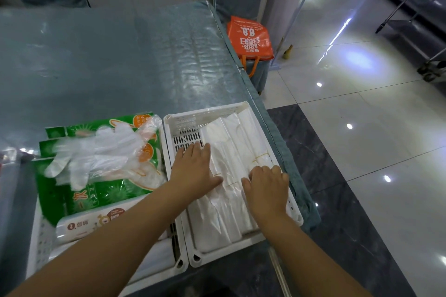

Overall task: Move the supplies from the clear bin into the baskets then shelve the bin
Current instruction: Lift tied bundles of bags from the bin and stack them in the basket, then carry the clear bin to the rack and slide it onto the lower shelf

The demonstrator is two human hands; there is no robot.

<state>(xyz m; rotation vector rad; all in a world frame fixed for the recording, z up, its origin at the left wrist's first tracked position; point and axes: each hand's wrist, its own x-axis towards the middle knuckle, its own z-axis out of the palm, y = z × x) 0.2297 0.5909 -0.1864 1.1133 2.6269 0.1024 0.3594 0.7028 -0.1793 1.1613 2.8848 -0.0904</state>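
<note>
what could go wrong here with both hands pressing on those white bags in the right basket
The right basket sits at the table's edge, so pressing with the left hand and right hand might nudge it off. The loose clear gloves atop the green packs could slide off.

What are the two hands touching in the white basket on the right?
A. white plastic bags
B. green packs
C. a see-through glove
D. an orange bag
A. The left hand and the right hand both lie flat on the stacks of white plastic bags in the right white basket; the green packs and the see-through glove are in the left basket.
</note>
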